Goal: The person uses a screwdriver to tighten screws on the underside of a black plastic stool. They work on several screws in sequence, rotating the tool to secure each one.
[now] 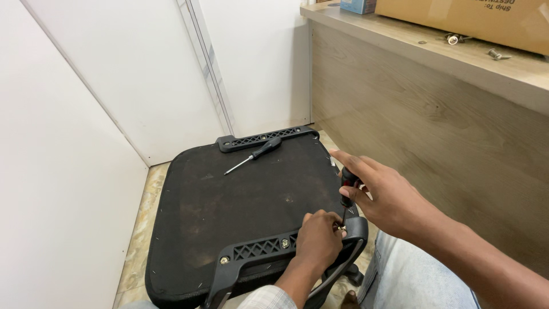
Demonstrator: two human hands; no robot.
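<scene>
An upturned black chair seat (pixel 229 212) lies on the floor with a black plastic armrest bracket (pixel 260 250) along its near edge. My right hand (pixel 389 197) grips a black-handled screwdriver (pixel 347 189), held upright with its tip at a bolt at the bracket's right end. My left hand (pixel 318 241) rests on that end of the bracket, fingers pinched around the bolt beside the tip. A second screwdriver (pixel 255 154) lies loose on the seat near the far bracket (pixel 266 138).
A wooden desk panel (pixel 434 120) rises close on the right, its top carrying a cardboard box (pixel 474 17) and loose bolts (pixel 497 55). White walls (pixel 68 171) close in on the left and behind. Tiled floor (pixel 140 229) shows beside the seat.
</scene>
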